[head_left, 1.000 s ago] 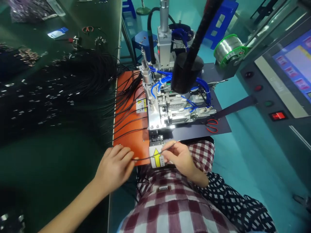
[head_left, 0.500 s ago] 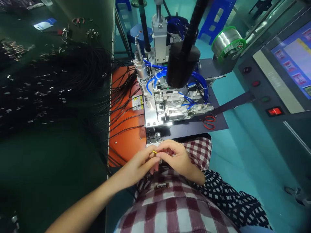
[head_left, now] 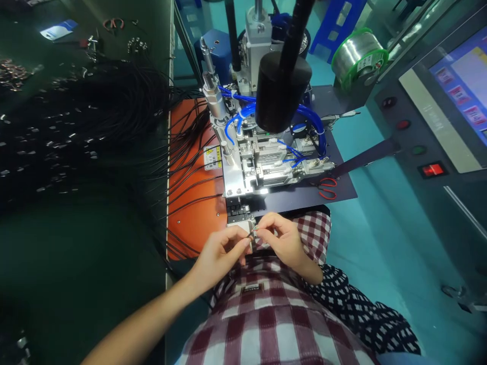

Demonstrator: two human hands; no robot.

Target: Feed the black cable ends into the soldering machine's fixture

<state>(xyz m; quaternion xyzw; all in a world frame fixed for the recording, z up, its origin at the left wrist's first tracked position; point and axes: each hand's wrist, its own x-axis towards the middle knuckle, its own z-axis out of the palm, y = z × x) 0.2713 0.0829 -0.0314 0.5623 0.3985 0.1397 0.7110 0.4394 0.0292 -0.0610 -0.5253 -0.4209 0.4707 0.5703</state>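
In front of my body, my left hand pinches a thin black cable close to its end. My right hand has thumb and forefinger closed on the tip of that cable, where something small and pale shows; its exact form is too small to make out. Both hands meet just below the near end of a metal machine with blue air tubes. Several black cables lie across the machine's orange base, with their ends toward its metal head.
A tangle of black cables spreads over the dark table on the left. Red-handled pliers lie right of the machine. Behind stands a solder wire spool. A black cylinder hangs overhead; a control panel is at right.
The yellow bit between my fingers no longer shows; the dark cable and a pale tip show instead. My hands have shifted slightly, with the fingertips a little farther apart.
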